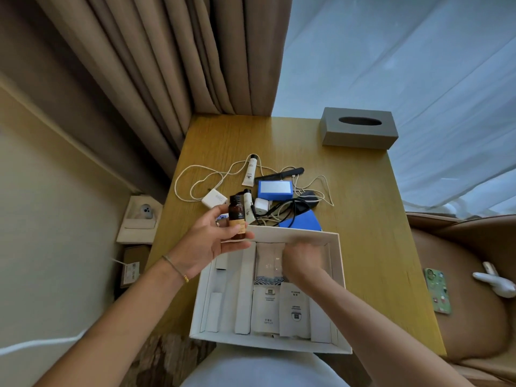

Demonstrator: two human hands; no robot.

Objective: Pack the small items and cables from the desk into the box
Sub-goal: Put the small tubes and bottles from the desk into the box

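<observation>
A white open box (339,277) sits at the desk's near edge, holding several white packets (294,311). My left hand (208,244) holds a small brown bottle (236,217) upright over the box's far left corner. My right hand (300,263) is down inside the box, blurred, fingers curled on the packets. Behind the box lie a white charger (213,200) with its white cable (195,177), a white tube (250,170), a blue box (275,189), a white plug cube (262,205), black cables (290,208) and a blue pouch (303,221).
A grey tissue box (358,131) stands at the desk's far right corner. Brown curtains (167,65) hang behind the desk. To the right, a tan chair (460,289) carries a phone (437,290) and a white rabbit figure (495,283).
</observation>
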